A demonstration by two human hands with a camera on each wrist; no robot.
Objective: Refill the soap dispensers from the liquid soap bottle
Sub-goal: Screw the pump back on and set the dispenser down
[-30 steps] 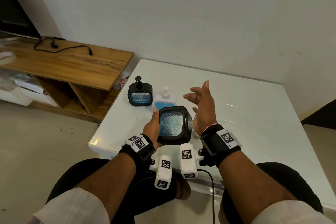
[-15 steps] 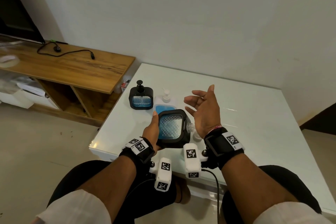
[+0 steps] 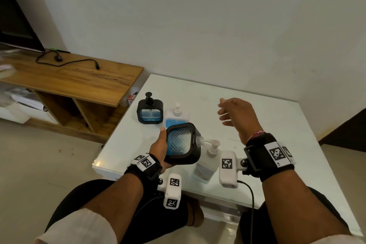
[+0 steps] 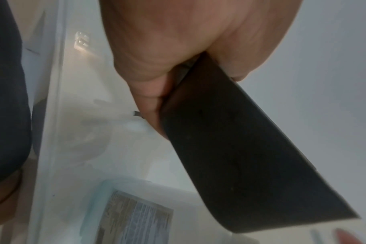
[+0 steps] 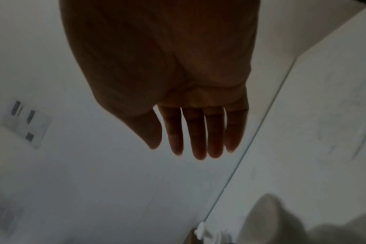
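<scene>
White counter (image 3: 267, 125) against the wall, wooden shelf (image 3: 75, 79) to its left. On the counter's near edge, a clear pump bottle (image 3: 207, 164) with blue soap low inside, upright. At the counter's far left, a second pump bottle (image 3: 176, 116) with a blue label, and touching its left side a black square dispenser (image 3: 150, 114), pump on. Above the counter's near-left part, the left hand (image 3: 160, 149) grips a second black dispenser (image 3: 181, 143), tilted on its side, pump off, bare threaded neck toward the near bottle; thumb along its left edge, fingers curled behind. Right hand (image 3: 236, 117) hovers over the counter's middle, fingers spread and loose, holding nothing.
</scene>
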